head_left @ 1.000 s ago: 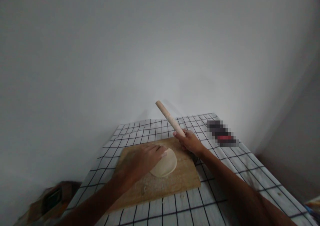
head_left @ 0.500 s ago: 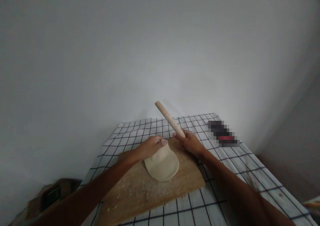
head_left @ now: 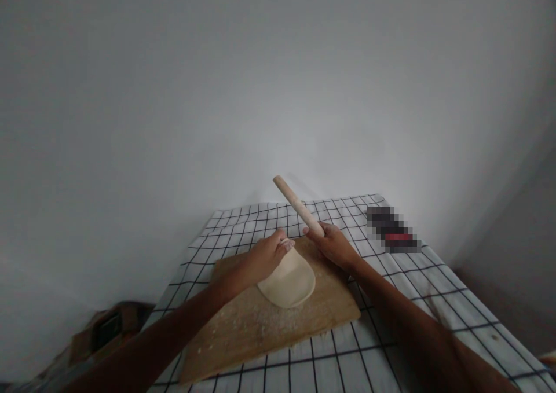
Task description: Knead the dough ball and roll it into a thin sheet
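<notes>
A pale, flattened sheet of dough point(head_left: 290, 283) lies on a floured wooden board point(head_left: 243, 335). My left hand point(head_left: 271, 253) is closed on the dough's far edge, with fingertips pinching it and flour on the fingers. Part of the dough is hidden behind that hand. My right hand point(head_left: 332, 243) grips the near end of a wooden rolling pin point(head_left: 299, 206), which slants up and away to the left, its far end raised in front of the wall. The pin is apart from the dough.
Under the board is a white tablecloth with a black grid point(head_left: 304, 352). A blurred-out dark and red item point(head_left: 393, 230) lies on the right side of the table. A plain wall point(head_left: 278, 92) stands behind. Down at the left is a cardboard box point(head_left: 115, 326).
The whole view has shifted slightly. My left hand has turned a little at the dough's far edge, still holding it. The rolling pin stays in my right hand.
</notes>
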Action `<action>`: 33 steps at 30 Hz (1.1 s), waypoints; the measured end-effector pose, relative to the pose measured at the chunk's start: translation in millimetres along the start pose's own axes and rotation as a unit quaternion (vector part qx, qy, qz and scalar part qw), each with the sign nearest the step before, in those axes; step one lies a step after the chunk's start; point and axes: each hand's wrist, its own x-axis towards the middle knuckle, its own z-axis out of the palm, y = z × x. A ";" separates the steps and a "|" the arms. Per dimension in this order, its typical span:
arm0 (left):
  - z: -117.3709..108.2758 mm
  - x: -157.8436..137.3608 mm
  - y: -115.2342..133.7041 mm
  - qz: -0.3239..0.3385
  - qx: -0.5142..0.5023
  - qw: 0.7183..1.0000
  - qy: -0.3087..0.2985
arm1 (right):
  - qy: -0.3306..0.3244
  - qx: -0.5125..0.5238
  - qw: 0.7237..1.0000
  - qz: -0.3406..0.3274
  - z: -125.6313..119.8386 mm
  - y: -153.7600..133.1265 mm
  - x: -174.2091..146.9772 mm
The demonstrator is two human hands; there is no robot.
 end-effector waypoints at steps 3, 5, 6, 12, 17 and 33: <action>-15.5 9.8 -4.3 -0.047 -0.031 0.984 -0.167 | 0.011 -0.013 1.000 0.001 0.1 1.5 1.1; -23.2 12.6 -3.5 -0.048 -0.018 0.971 -0.235 | 0.016 -0.020 1.000 -0.002 0.1 1.8 1.8; -25.2 12.5 -1.9 -0.042 -0.002 0.968 -0.246 | 0.016 -0.023 1.000 -0.004 0.0 1.5 1.9; -21.2 -12.5 13.5 0.030 0.019 0.991 -0.125 | 0.008 -0.041 0.999 -0.012 -0.4 -1.5 0.6; -19.1 -32.3 12.9 0.019 0.012 0.999 -0.050 | 0.013 -0.066 0.998 -0.013 1.1 0.1 1.3; -22.9 2.4 -4.1 -0.081 -0.256 0.908 -0.321 | 0.053 -0.177 0.983 -0.024 10.1 -5.3 -3.3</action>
